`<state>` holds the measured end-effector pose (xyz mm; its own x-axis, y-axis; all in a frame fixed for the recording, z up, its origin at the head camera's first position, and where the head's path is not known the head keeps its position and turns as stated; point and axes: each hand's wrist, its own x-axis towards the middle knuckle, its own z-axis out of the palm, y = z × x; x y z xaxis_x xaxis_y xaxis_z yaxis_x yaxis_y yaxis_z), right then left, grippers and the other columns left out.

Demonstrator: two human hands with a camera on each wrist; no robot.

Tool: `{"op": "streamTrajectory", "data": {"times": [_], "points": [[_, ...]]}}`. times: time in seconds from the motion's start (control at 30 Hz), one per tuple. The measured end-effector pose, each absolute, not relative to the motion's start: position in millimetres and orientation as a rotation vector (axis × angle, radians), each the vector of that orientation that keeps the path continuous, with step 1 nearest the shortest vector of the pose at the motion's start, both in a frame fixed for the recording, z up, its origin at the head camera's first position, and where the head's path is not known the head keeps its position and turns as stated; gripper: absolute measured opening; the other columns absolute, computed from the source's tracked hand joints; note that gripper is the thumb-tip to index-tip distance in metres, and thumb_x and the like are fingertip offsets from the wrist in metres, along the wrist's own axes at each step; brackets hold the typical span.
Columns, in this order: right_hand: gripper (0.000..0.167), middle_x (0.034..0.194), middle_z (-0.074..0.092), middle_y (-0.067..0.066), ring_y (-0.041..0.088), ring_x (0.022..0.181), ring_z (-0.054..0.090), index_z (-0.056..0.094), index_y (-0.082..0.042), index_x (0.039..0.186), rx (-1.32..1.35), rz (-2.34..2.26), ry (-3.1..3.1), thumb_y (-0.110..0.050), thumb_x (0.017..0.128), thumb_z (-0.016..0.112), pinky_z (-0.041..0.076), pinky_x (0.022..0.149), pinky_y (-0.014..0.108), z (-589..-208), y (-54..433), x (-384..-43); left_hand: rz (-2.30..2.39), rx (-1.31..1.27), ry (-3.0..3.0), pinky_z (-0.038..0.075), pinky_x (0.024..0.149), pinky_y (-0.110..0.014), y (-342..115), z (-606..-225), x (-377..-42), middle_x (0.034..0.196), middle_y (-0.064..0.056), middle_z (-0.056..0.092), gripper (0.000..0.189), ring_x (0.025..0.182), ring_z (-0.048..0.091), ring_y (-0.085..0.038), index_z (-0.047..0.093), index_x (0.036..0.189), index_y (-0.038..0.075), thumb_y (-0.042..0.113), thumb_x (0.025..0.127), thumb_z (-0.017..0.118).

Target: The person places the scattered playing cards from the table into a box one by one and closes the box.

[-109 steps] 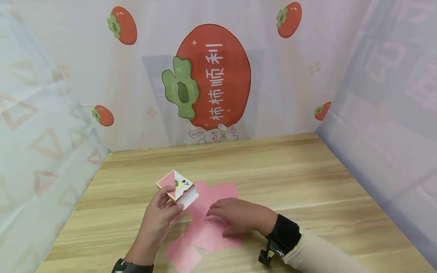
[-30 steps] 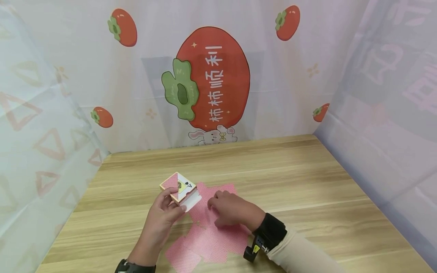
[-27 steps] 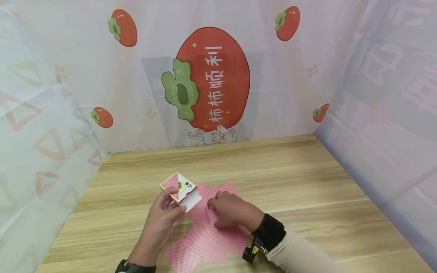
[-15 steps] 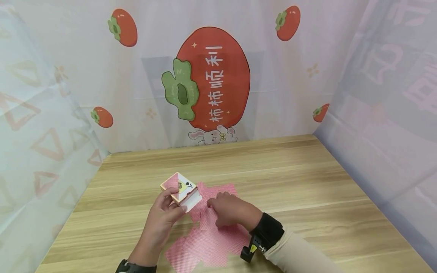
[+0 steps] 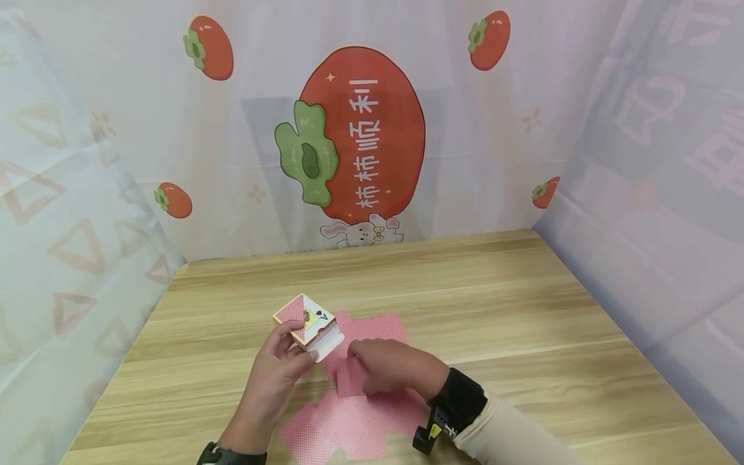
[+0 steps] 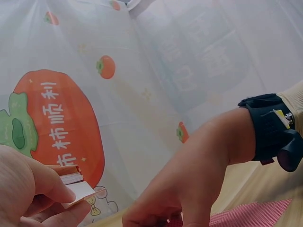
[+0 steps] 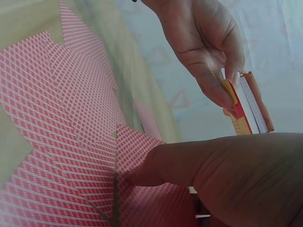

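In the head view, my left hand grips a playing-card box with an ace on its front. The box's white end flap hangs out under my thumb, and white card edges show inside it in the right wrist view. My right hand pinches one red-patterned playing card, which is tilted up off the others. In the right wrist view my thumb lies on this card; the fingers behind it are mostly hidden. Several face-down cards overlap on the table beneath.
The wooden table extends behind and to both sides of the cards. White printed cloth stands along its back and sides. A black wrist strap with a camera sits low over the table near the cards.
My right hand drew a card toward the near side and now pinches it, tilted up; its fingers have curled in. The left hand and box stayed almost still over the last second.
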<state>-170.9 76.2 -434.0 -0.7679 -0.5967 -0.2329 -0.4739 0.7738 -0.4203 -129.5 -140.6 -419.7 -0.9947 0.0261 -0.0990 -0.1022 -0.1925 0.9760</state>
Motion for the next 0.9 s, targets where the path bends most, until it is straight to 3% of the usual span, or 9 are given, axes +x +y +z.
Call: {"op": "streamTrajectory", "data": {"times": [0.17,0.4,0.73,0.9], "points": [[0.065,0.114,0.059,-0.009,0.002,0.097,0.052,0.054,-0.02,0.138,-0.845,-0.506,2.577,-0.016,0.079,0.081,0.05,0.084,0.026,-437,78,-167,2.36,-0.067,1.946,0.057,0.087,-0.027,-141,-420,-130,0.142,-0.018,0.044,0.065,0.115,0.058,-0.019,0.04,0.139,0.006,-0.018,0.082,0.061],[0.084,0.109,0.049,-0.007,0.005,0.094,0.047,0.048,-0.022,0.146,-0.907,-0.481,2.534,-0.025,0.072,0.089,0.048,0.074,0.021,-424,91,-159,2.353,-0.067,1.941,0.057,0.087,-0.026,-141,-420,-130,0.144,-0.019,0.043,0.066,0.117,0.057,-0.02,0.04,0.14,0.005,-0.018,0.083,0.061],[0.075,0.113,0.049,-0.001,0.014,0.099,0.044,0.055,-0.01,0.14,-0.876,-0.497,2.749,-0.031,0.075,0.086,0.045,0.079,0.026,-380,128,-151,2.355,-0.046,1.951,0.056,0.089,-0.027,-137,-419,-131,0.142,-0.018,0.044,0.066,0.118,0.058,-0.02,0.041,0.139,0.004,-0.02,0.081,0.061],[0.08,0.118,0.054,0.0,0.014,0.099,0.051,0.053,-0.018,0.146,-0.791,-0.586,2.79,-0.032,0.075,0.089,0.051,0.079,0.031,-358,147,-147,2.379,-0.048,1.939,0.056,0.089,-0.027,-134,-419,-131,0.141,-0.018,0.045,0.066,0.119,0.058,-0.021,0.042,0.138,0.004,-0.02,0.08,0.062]]}}
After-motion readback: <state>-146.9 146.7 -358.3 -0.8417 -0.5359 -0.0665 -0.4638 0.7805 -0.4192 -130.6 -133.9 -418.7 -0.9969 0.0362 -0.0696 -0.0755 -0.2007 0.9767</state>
